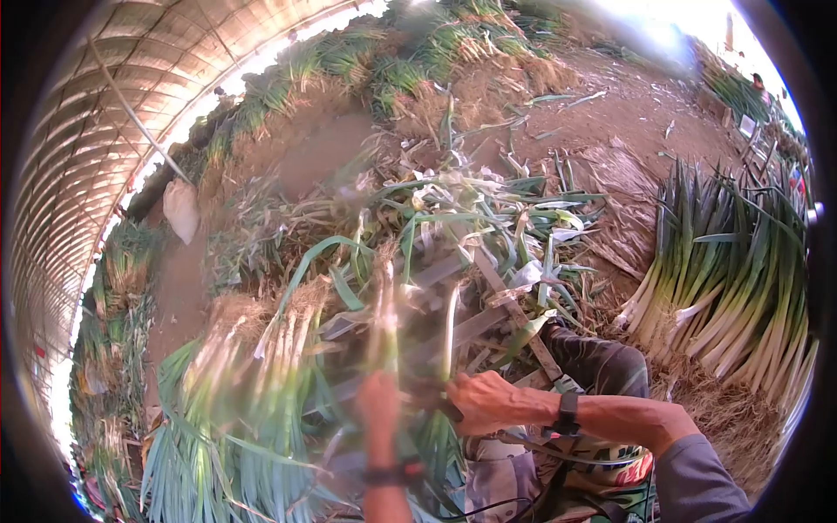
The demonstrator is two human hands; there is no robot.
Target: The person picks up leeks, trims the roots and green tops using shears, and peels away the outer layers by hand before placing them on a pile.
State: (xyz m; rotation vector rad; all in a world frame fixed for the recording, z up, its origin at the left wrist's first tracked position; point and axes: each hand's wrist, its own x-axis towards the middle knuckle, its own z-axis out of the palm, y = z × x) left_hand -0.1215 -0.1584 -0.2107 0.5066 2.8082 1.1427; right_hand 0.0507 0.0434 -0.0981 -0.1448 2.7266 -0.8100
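My left hand (379,408), smeared by motion, is closed round a few pale leek stalks (384,318) with roots pointing away from me. Beside it, my right hand (488,403) is curled into a fist, a watch (568,412) on its wrist. A single white leek stalk (450,331) runs up from the fist's left edge, and something dark shows under the fingers; I cannot tell what the fist grips. Left of my hands lies a thick pile of leeks (261,375), roots away from me and green leaves toward me.
A heap of stripped leaves (488,205) lies ahead, over wooden slats (497,279). To the right, a large stack of leeks (724,279) rests on the ground. More bundles (418,70) line the far side under an arched roof (105,131). A pale bag (180,210) hangs from a pole.
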